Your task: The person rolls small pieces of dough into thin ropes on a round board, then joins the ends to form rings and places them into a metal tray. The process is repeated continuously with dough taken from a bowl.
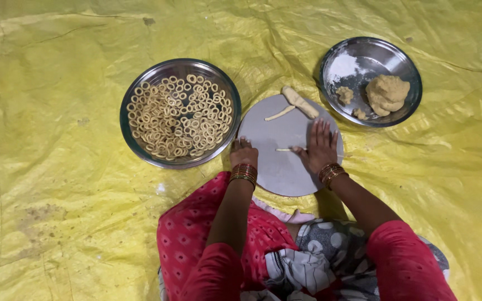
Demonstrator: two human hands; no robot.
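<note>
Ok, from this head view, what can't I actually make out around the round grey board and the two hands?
- Head view: the thin dough strip runs under the right hand; its far end is hidden by the palm.
- The left hand is curled at the round grey board; its grip cannot be told.
- The board's near edge is covered by the pink clothing.
- The small dough rings in the steel plate are too small to count.

The round board [285, 167] is bare across its near half and its middle left, so a hand could pass there. Its far edge is blocked by 2 dough pieces: a thick roll [300, 102] and a thin strip [279, 113]. The right hand [320, 146] lies flat over a thin dough rope [283, 149]; the left hand [243, 152] sits at the board's left rim. A ring-filled steel plate [135, 139] crowds the left, the dough plate [364, 56] the far right. The yellow sheet [57, 195] lies open elsewhere.
</note>
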